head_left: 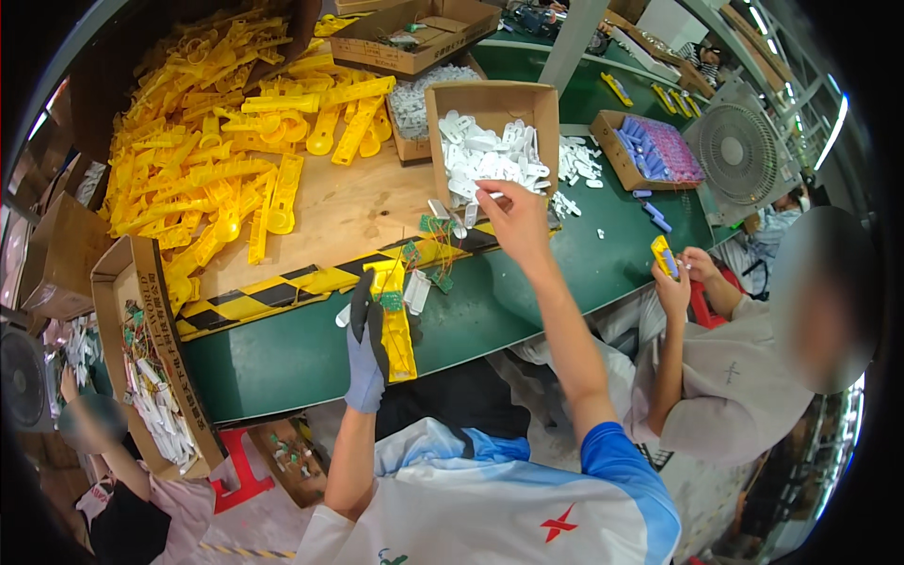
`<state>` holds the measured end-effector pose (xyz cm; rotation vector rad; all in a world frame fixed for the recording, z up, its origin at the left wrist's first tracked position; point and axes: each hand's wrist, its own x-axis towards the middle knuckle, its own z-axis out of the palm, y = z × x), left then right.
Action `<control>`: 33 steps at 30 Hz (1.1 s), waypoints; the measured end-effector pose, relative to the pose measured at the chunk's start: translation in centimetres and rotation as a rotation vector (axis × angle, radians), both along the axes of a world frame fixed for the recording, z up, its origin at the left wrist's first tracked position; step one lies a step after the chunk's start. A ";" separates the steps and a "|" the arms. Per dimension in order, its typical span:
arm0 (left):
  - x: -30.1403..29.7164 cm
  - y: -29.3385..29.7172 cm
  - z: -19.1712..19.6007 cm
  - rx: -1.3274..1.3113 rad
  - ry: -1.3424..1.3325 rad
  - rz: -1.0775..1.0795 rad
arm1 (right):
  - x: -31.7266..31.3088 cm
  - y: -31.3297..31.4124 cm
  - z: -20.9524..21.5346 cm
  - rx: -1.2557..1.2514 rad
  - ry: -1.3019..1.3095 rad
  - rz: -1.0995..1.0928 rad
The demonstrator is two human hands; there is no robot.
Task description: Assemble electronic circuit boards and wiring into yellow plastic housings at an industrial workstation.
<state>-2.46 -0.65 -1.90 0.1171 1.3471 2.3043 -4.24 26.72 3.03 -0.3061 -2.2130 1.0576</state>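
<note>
My left hand (365, 350), in a grey and black glove, grips a long yellow plastic housing (395, 320) that carries a small green circuit board, low on the green belt (292, 358). My bare right hand (513, 218) reaches up to the open mouth of a tipped cardboard box (492, 104) full of white plastic parts (485, 160), with its fingers pinched on one white part at the box's lip. A few loose white parts and green wired boards (431, 231) lie between my hands.
A big heap of yellow housings (226, 141) covers the wooden board on the left. A cardboard box of wired parts (155, 386) hangs at the lower left. A person at the right holds a yellow part (665, 256). A tray of purple cells (659, 151) and a fan (739, 146) stand at the far right.
</note>
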 end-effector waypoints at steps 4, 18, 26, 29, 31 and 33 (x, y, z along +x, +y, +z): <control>0.0 0.4 -1.4 0.049 0.013 0.009 | -2.2 1.2 0.3 0.401 -0.154 0.078; 0.3 0.2 -1.2 0.014 -0.034 0.060 | 2.3 -5.0 -2.0 -0.555 0.098 0.241; 0.3 0.2 -2.1 -0.205 0.254 0.192 | 5.6 -11.0 -3.1 -0.634 -0.291 0.564; 0.5 0.2 -2.5 -0.248 0.327 0.200 | 5.1 -10.5 -3.1 -0.644 -0.348 0.609; 0.5 0.3 -3.0 -0.276 0.329 0.176 | 4.9 -10.3 -2.9 -0.594 -0.398 0.553; 0.5 0.5 -3.1 -0.288 0.332 0.169 | 4.5 -10.3 -3.1 -0.590 -0.401 0.534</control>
